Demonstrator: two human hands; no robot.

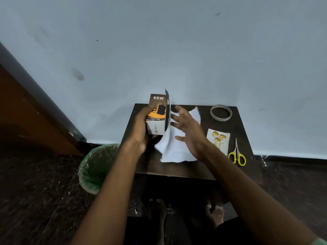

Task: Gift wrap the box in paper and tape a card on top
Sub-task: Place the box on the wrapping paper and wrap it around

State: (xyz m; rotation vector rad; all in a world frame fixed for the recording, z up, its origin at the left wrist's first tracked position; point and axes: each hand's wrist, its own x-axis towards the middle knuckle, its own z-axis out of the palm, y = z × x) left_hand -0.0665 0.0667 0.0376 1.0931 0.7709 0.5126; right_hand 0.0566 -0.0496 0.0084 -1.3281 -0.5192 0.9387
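Left grip [141,131] curls round the box [157,114], holding it at frame centre over the left edge of the dark surface [177,168]; right grip [187,133] is spread, fingers straight, holding nothing, over the white paper [177,149]. Paper lies on the surface, its left edge rising against the box. Right of it sit the card [223,138], tape roll [221,113] at upper right, and scissors [237,155]. Lower left stands a green bin [93,170].

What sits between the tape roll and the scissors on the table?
In the head view, the card with yellow decorations lies between the tape roll and the scissors, flat on the table, partly hidden by the right hand.
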